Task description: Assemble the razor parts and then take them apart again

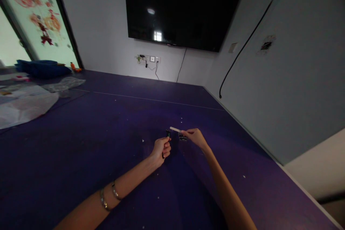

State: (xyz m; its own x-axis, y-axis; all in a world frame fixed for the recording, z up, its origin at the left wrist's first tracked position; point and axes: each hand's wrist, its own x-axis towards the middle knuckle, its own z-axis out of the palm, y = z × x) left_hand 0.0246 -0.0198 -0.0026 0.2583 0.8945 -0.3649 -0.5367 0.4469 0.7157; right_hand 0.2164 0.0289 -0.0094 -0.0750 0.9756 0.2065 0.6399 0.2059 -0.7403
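My left hand (161, 148) is closed, with a small dark greenish piece (168, 134) pinched upright between thumb and fingers. What kind of piece it is, I cannot make out. Between the fingertips of my right hand (194, 137) is a pale flat stick (175, 129) with a rounded end, pointing left toward the top of the dark piece. Whether the stick touches it is too small to tell. Just below the right fingers lies a small dark rectangular item with light marks (182, 137), partly hidden by them.
The purple surface (94, 143) carries scattered white specks. Clear plastic sheets (29, 102) and a dark blue cloth (43, 68) lie at the left, near a small orange object (74, 67). A black cable (246, 43) hangs along the right wall, and a large screen (185, 7) is mounted ahead.
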